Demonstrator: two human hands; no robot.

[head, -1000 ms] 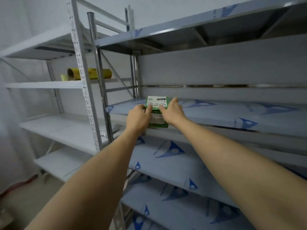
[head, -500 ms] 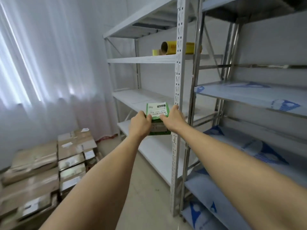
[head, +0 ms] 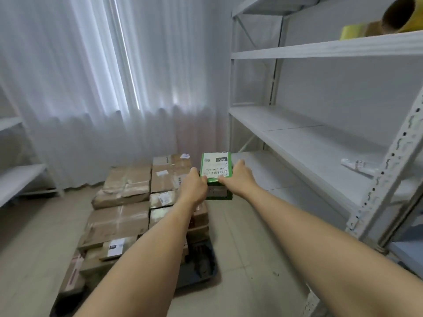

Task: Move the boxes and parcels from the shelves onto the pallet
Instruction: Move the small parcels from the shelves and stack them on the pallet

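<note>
We grip the small green box with a white label (head: 216, 172) between left hand (head: 194, 187) and right hand (head: 239, 178); brown cardboard parcels (head: 128, 216) already crowd the dark pallet (head: 201, 266), and white metal shelves (head: 320, 138) look nearly cleared.

White curtains (head: 103, 88) cover the far wall; a yellow film roll (head: 386, 17) (partly cropped) lies top right.

White sheer curtains (head: 103, 88), lit from behind by daylight, are hung across the far wall. The floor (head: 27, 236) is laid with pale tiles. A white metal shelving unit (head: 309, 124) is stood along the right wall; yellow rolls (head: 377, 24) are kept on an upper shelf. A second white shelf (head: 16, 179) is seen at left.
</note>
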